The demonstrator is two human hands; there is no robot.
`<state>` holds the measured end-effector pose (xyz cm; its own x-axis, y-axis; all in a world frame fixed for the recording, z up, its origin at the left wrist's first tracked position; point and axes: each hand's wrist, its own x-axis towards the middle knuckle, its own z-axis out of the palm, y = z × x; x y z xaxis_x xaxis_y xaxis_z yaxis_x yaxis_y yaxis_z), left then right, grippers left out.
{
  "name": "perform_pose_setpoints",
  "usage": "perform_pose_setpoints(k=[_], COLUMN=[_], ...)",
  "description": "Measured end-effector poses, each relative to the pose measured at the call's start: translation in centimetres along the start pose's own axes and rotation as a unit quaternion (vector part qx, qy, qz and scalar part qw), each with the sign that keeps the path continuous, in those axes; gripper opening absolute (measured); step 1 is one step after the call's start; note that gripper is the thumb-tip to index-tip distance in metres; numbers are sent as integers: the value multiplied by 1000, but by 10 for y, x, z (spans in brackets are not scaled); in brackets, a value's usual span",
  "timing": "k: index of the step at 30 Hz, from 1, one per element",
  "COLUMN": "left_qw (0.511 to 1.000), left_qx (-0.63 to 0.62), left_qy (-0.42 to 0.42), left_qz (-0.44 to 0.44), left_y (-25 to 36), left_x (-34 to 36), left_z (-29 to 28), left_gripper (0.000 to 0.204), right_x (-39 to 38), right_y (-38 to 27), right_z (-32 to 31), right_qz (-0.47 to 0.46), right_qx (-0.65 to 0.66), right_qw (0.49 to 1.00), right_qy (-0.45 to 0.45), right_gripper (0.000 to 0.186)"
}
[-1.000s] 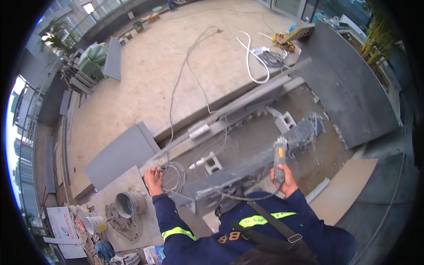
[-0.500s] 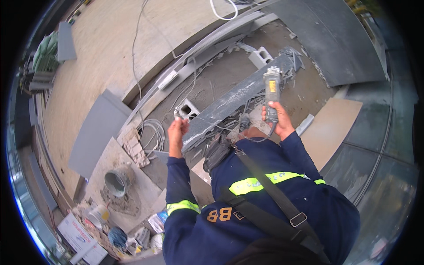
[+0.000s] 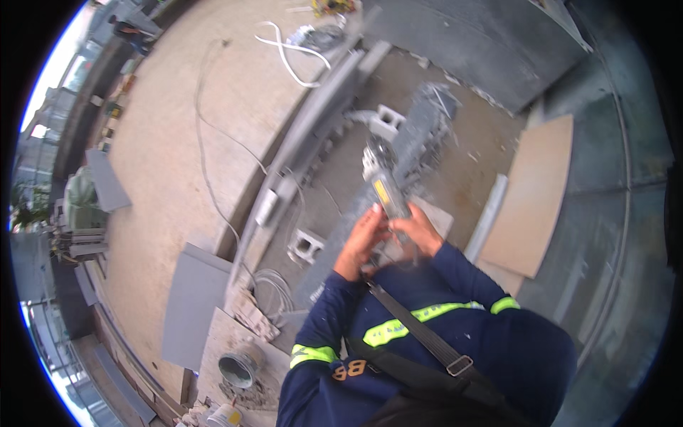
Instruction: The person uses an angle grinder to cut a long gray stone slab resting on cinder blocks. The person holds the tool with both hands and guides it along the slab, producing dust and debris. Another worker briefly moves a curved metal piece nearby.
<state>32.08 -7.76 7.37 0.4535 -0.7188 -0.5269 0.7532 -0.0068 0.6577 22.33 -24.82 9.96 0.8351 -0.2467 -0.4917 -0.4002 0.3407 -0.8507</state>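
An angle grinder (image 3: pixel 388 196) with a dusty grey body and a yellow label is held out in front of me, its head and disc pointing away over a long grey stone slab (image 3: pixel 416 139). My right hand (image 3: pixel 420 229) is closed round the rear of its body. On the other side, my left hand (image 3: pixel 366 233) has its fingers against the grinder; motion blur softens their exact grip. Behind the tool is a hollow concrete block (image 3: pixel 386 122) beside the slab. Another hollow block (image 3: pixel 307 245) sits to the left of my left forearm.
At lower left a mortar-stained bucket (image 3: pixel 242 366) lies tipped on a board. Grey panels (image 3: pixel 196 306) lean near the raised ledge. A coiled cable (image 3: pixel 272 288) rests on the ground beside it. A tan board (image 3: pixel 530 199) lies at right, and a large dark panel (image 3: pixel 469 50) stands at the far side.
My left hand has moved right, from the cable to the grinder. The grinder has swung its head leftward in my right hand. My view has turned and shifted.
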Motion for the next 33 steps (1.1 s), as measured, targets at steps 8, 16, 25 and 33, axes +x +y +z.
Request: perform_pose_setpoints(k=[8,16,25,33], left_qw=[986,973,806,802], left_qx=[-149,231,588,572], left_qy=[35,-10,26,57], left_qz=[60,-24,-59,-165], left_y=[2,0,41,132], left_x=[74,81,67,80], left_z=[36,87,96,64], left_gripper=[67,74,71,71], right_x=[14,72,66,43], right_y=[-42,-103,-81,4], right_z=[-42,-148,-322,-324], right_qz=[22,-42,-13,42], right_qx=[71,90,92,206], right_qw=[987,986,990,950], right_qy=[-145,-131,105,232], right_gripper=[56,49,43,45])
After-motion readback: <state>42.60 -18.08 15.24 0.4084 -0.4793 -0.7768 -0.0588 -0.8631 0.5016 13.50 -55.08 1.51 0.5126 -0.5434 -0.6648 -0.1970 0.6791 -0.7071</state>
